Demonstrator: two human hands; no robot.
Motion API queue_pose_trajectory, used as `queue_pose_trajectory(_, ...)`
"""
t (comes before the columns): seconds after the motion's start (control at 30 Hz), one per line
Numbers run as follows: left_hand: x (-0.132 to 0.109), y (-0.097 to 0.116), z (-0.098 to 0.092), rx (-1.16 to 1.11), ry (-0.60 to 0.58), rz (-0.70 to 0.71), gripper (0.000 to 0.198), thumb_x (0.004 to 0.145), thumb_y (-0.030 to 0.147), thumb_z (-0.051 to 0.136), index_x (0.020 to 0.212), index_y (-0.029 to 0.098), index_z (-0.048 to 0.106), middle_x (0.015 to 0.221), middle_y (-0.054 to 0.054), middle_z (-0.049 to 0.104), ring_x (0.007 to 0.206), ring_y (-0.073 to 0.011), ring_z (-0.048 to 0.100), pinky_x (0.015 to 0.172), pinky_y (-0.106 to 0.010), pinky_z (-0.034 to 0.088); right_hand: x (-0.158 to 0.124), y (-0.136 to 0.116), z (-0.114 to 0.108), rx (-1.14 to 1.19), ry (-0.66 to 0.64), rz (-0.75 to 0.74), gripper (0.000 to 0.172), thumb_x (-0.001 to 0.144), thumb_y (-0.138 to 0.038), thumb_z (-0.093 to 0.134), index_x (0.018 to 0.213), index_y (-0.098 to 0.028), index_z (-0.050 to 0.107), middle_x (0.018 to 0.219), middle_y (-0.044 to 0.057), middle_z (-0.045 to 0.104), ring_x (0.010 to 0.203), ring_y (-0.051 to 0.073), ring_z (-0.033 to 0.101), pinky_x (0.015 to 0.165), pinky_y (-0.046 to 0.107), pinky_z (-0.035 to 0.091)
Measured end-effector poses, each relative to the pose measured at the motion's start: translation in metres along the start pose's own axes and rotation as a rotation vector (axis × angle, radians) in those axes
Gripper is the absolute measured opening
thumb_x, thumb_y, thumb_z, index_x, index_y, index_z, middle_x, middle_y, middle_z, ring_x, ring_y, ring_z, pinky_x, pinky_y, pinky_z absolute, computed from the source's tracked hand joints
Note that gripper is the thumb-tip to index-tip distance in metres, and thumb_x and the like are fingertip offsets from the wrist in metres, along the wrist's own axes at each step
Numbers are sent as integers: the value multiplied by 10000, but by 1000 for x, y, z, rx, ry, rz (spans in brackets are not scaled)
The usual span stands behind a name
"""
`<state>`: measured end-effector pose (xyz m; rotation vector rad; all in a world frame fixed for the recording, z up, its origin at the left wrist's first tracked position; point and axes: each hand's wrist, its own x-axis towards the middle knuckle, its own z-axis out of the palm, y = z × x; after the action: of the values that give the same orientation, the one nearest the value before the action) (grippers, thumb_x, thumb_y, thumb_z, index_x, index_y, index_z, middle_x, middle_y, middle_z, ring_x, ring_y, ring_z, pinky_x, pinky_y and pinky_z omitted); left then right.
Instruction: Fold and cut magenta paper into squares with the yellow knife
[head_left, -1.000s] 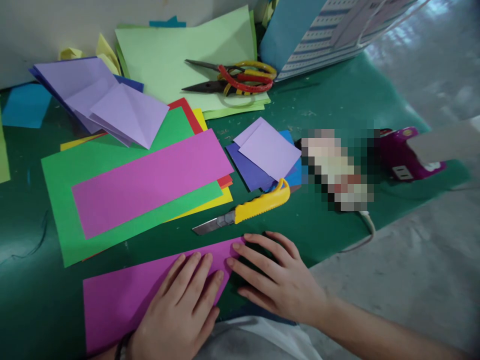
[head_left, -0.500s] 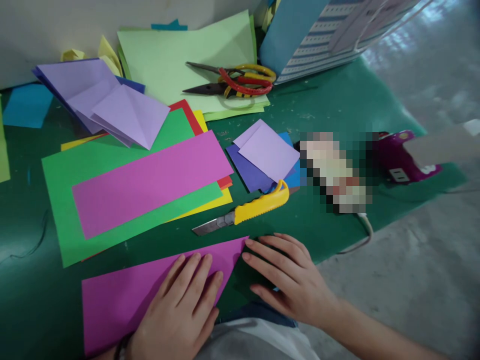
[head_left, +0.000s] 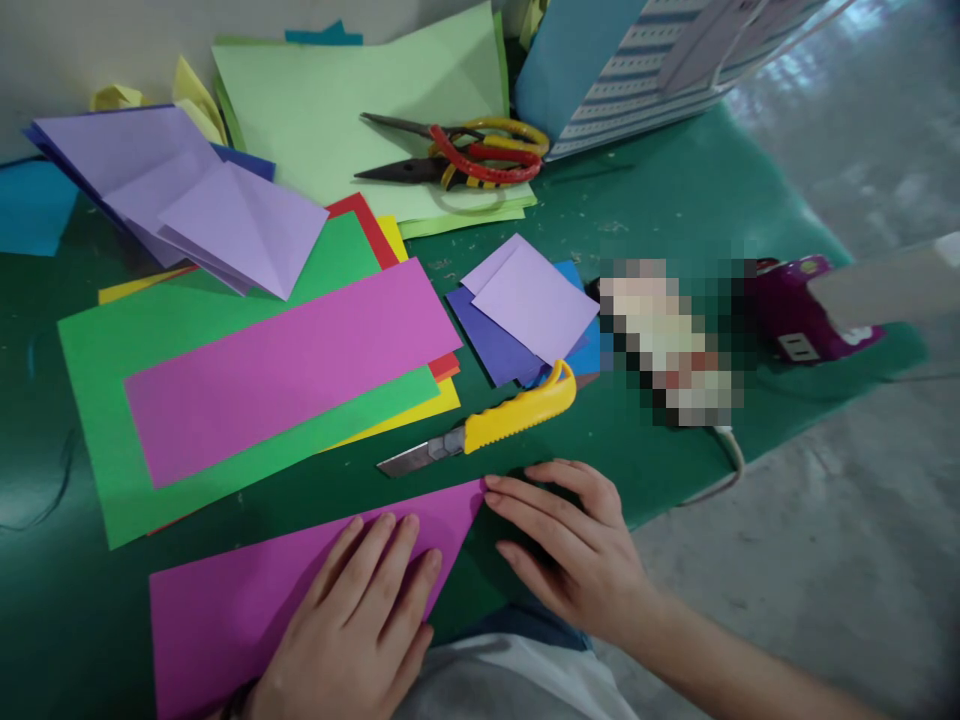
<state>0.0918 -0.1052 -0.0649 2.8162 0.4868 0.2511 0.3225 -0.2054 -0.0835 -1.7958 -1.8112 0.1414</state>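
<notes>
A magenta paper strip (head_left: 247,600) lies on the green mat (head_left: 675,210) in front of me, its right end folded into a slanted edge. My left hand (head_left: 352,630) rests flat on that fold, fingers stretched out. My right hand (head_left: 570,545) lies beside the paper's pointed tip, fingers extended, fingertips touching the corner. A yellow utility knife (head_left: 487,425) with its blade out sits just beyond my hands.
A second magenta strip (head_left: 285,365) lies on a stack of green, yellow and red sheets. Lilac folded papers (head_left: 187,195), lilac squares (head_left: 536,305), scissors (head_left: 465,155) on light green paper, a purple device (head_left: 799,310) and a blue bag (head_left: 600,60) surround them. The mat's edge runs at right.
My right hand has slid off the folded end to the paper's tip. The fold now lies flat with a sharp slanted edge. The left hand stays put.
</notes>
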Motion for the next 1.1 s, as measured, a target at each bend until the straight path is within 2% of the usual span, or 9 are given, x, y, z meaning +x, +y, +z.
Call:
queue_pose_trajectory(0.17, 1, 0, -1, 5, -4, 6, 369, 958, 373, 487, 1258, 210, 627, 1344, -60, 595, 1321, -239, 434, 1181, -391, 204, 1, 3, -3, 43, 32, 11, 363, 844, -165, 597, 1203, -216, 610, 1099, 36, 718, 1050, 245, 564, 917, 459, 454)
queue_pose_trajectory(0.3, 0, 0, -1, 31, -21, 14, 381, 956, 387, 487, 1277, 221, 609, 1349, -54, 590, 1314, -234, 438, 1177, -390, 208, 5, 4, -14, 74, 23, 56, 429, 857, -152, 540, 1278, -228, 570, 1055, 34, 723, 1025, 222, 584, 846, 383, 505)
queue_pose_trajectory(0.37, 0, 0, 0, 29, -21, 19, 383, 955, 384, 491, 1285, 223, 603, 1347, -53, 591, 1312, -231, 439, 1178, -386, 198, 7, 2, -16, 77, 16, 14, 456, 854, -152, 536, 1304, -224, 551, 1056, 33, 723, 1013, 216, 587, 832, 365, 508)
queue_pose_trajectory(0.5, 0, 0, -1, 41, -30, 16, 384, 955, 382, 500, 1289, 220, 601, 1344, -56, 594, 1317, -237, 432, 1172, -389, 197, 11, -5, -9, 44, -78, -112, 379, 858, -183, 575, 1234, -220, 604, 1160, 25, 699, 1025, 214, 575, 873, 381, 478)
queue_pose_trajectory(0.67, -1, 0, -4, 57, -68, 57, 419, 961, 367, 485, 1337, 198, 556, 1391, -72, 556, 1316, -250, 443, 1155, -411, 238, 10, -8, 2, -1, -73, -176, 258, 874, -168, 600, 1122, -198, 663, 1151, 22, 704, 1000, 219, 563, 868, 392, 446)
queue_pose_trajectory(1.1, -2, 2, -6, 35, -78, 52, 426, 949, 364, 507, 1322, 164, 558, 1398, -85, 546, 1314, -262, 447, 1164, -435, 233, 5, -7, 5, 4, -82, -183, 266, 867, -151, 617, 1124, -189, 670, 1150, 42, 701, 996, 225, 587, 849, 402, 471)
